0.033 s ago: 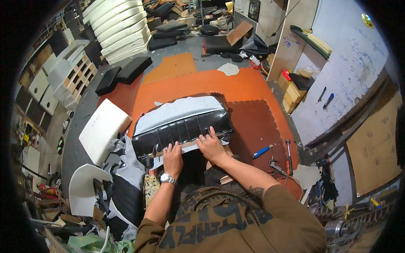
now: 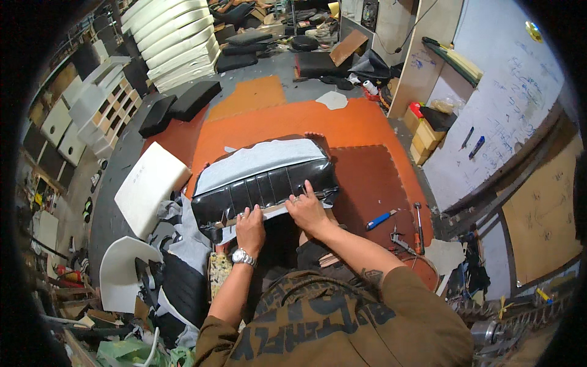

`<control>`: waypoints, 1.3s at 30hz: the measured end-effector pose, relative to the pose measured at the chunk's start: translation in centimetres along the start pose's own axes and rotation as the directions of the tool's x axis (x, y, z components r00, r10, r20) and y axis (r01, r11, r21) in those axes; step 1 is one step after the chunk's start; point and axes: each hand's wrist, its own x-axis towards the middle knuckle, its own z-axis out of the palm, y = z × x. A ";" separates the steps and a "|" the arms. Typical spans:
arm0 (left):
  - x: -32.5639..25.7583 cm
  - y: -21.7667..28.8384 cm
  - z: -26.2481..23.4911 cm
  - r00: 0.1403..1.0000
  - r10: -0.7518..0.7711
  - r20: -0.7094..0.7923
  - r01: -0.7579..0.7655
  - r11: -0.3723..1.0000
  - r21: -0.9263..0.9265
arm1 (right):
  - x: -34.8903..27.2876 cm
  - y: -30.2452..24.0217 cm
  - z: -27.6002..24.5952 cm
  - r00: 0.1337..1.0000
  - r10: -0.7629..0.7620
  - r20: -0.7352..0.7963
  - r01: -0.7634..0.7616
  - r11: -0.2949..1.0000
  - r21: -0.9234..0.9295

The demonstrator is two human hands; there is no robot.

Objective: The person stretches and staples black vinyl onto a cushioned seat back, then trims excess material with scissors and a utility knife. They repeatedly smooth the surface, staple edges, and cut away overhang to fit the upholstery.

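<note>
A black vinyl seat cover [image 2: 257, 189] with stitched ribs lies across my legs, with a pale grey cloth [image 2: 263, 165] along its far side. My left hand [image 2: 250, 230] is closed over the near edge, its fingertips on a thin tan strip [image 2: 273, 211] there. To its right, my right hand [image 2: 306, 211] grips the same edge, index finger stretched forward on the vinyl. Folds of the cover gather at both near corners. The undersides of my fingers and whatever lies beneath the cover are hidden.
Right of me lie a blue utility knife [image 2: 381, 220], a long red-handled tool [image 2: 418, 229] and a small metal hand tool [image 2: 402, 243]. A white foam block [image 2: 151, 189] and grey and black fabric [image 2: 183, 275] lie at left. Orange mats [image 2: 269, 125] cover the floor ahead.
</note>
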 end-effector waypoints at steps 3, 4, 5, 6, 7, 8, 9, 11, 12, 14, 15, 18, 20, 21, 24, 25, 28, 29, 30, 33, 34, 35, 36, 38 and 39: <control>2.9 0.1 -1.2 1.000 -0.031 0.005 0.031 1.000 0.000 | 2.8 1.8 -0.6 1.000 -0.010 -0.010 0.010 1.000 0.016; 5.0 0.1 -1.7 0.999 -0.044 -0.002 0.044 0.999 -0.006 | 4.4 3.0 -1.0 1.000 -0.003 -0.021 0.003 1.000 0.018; 6.3 0.2 -2.3 0.998 -0.066 0.010 0.066 0.998 0.000 | 5.4 3.5 -1.4 1.000 0.016 0.020 -0.016 0.999 0.032; 8.4 0.1 -2.9 0.997 -0.015 -0.082 0.015 1.000 -0.007 | 7.0 4.6 -1.9 0.999 0.034 0.024 -0.035 0.999 0.028; 10.3 0.0 -3.4 0.991 -0.007 -0.132 0.012 0.999 0.037 | 8.7 5.7 -2.5 0.999 0.032 -0.037 -0.031 0.999 0.005; 13.0 -0.4 -3.9 0.983 0.009 -0.181 -0.007 1.000 0.012 | 10.7 6.9 -3.0 0.991 0.004 -0.134 -0.009 0.999 -0.031; 15.9 -1.0 -4.2 0.971 0.034 -0.238 -0.034 0.999 0.006 | 13.0 8.2 -3.6 0.980 -0.014 -0.198 0.001 0.998 -0.068; 21.5 -2.5 -4.8 0.978 0.011 -0.207 0.005 0.997 0.074 | 18.5 10.7 -4.6 0.994 -0.009 -0.112 0.000 0.997 -0.079; 24.5 -3.4 -5.0 0.970 0.016 -0.244 -0.001 0.998 0.060 | 21.5 12.0 -5.1 0.999 0.009 -0.048 -0.012 0.999 -0.052; 30.5 -5.3 -5.2 0.943 0.061 -0.328 -0.051 0.998 0.039 | 27.8 15.5 -6.2 0.984 0.076 0.160 -0.075 0.997 -0.013; 33.3 -6.3 -5.3 0.937 0.074 -0.341 -0.070 0.997 0.025 | 30.6 17.1 -6.7 0.974 0.107 0.201 -0.117 0.992 0.040; 40.1 -9.3 -5.8 0.985 0.036 -0.169 -0.032 0.999 0.026 | 38.0 19.9 -5.9 0.947 0.211 0.241 -0.197 0.977 -0.082; 44.1 -12.1 -6.8 0.992 0.111 0.068 -0.113 0.993 0.022 | 41.2 21.7 -4.5 0.952 0.175 0.251 -0.152 0.982 -0.110; 45.6 -13.5 -6.8 0.970 0.178 0.166 -0.184 0.983 0.020 | 42.7 22.1 -3.2 0.948 0.195 0.250 -0.148 0.970 -0.195; 49.2 -15.9 -4.2 0.985 0.159 0.067 -0.170 0.965 0.199 | 43.6 23.9 1.1 0.957 -0.139 -0.256 0.036 0.929 -0.369; 49.8 -16.6 -3.1 0.986 0.165 -0.004 -0.158 0.950 0.268 | 44.5 24.7 2.3 0.886 -0.232 -0.401 0.063 0.918 -0.392; 51.2 -18.8 0.1 0.892 0.364 -0.267 -0.284 0.912 0.294 | 46.4 26.9 6.0 0.831 -0.289 -0.476 0.064 0.899 -0.433; 51.7 -19.6 1.0 0.893 0.345 -0.289 -0.257 0.918 0.301 | 47.1 27.4 7.2 0.846 -0.256 -0.468 0.041 0.906 -0.422; 52.2 -20.3 1.7 0.792 0.458 -0.404 -0.319 0.874 0.366 | 47.8 28.0 8.1 0.656 -0.340 -0.674 0.118 0.928 -0.354; 53.5 -22.1 3.4 0.732 0.489 -0.474 -0.356 0.868 0.347 | 49.7 28.8 10.4 0.554 -0.377 -0.742 0.137 0.921 -0.365; 53.9 -22.5 4.0 0.721 0.491 -0.489 -0.331 0.864 0.378 | 50.2 29.0 10.8 0.608 -0.343 -0.716 0.109 0.929 -0.353; 54.7 -22.7 4.5 0.721 0.452 -0.524 -0.280 0.883 0.377 | 50.7 29.3 11.0 0.660 -0.309 -0.684 0.082 0.935 -0.344; 55.3 -22.9 5.0 0.693 0.446 -0.567 -0.231 0.882 0.411 | 51.1 29.6 11.1 0.668 -0.299 -0.681 0.049 0.932 -0.360; 56.8 -22.8 5.8 0.641 0.437 -0.630 -0.156 0.879 0.451 | 52.0 30.1 10.9 0.583 -0.323 -0.746 0.096 0.938 -0.332; 57.3 -22.8 6.0 0.622 0.434 -0.651 -0.128 0.877 0.463 | 52.3 30.2 10.7 0.578 -0.310 -0.755 0.096 0.944 -0.314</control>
